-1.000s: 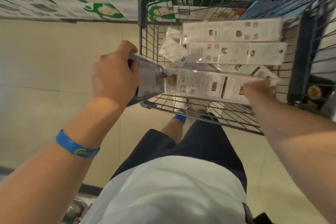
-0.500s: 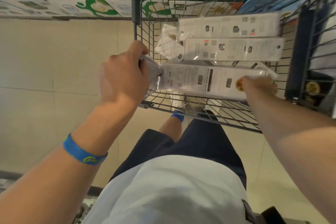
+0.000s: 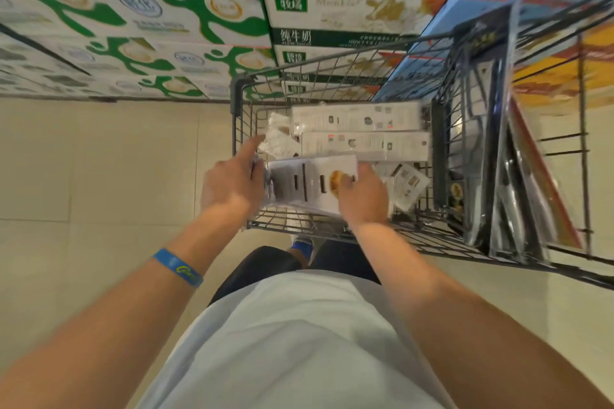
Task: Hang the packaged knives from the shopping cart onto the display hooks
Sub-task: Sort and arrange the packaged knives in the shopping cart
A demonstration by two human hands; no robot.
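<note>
Your left hand (image 3: 232, 188) grips the left end of a white pack (image 3: 309, 181), fingers curled at its edge and the index finger straight, pointing away from you. Your right hand (image 3: 363, 201) pinches the right end, thumb on top beside a small orange picture, the other fingers hidden underneath. The pack lies crosswise between both hands, over the near side of the cart (image 3: 236, 93), its printed back facing up. Whether it touches the wire below, you cannot tell. Beyond it, two long packs (image 3: 358, 118) lie side by side across the basket, one touching the next, and crumpled white packets (image 3: 279, 143) sit at their left end. A smaller pack (image 3: 407, 183) lies tilted just right of your right hand. In the wire section on the right, dark packs (image 3: 498, 149) stand on edge, blurred. Milk boxes (image 3: 133, 7) are stacked past the cart. A blue wristband (image 3: 177, 267) sits on your left forearm
</note>
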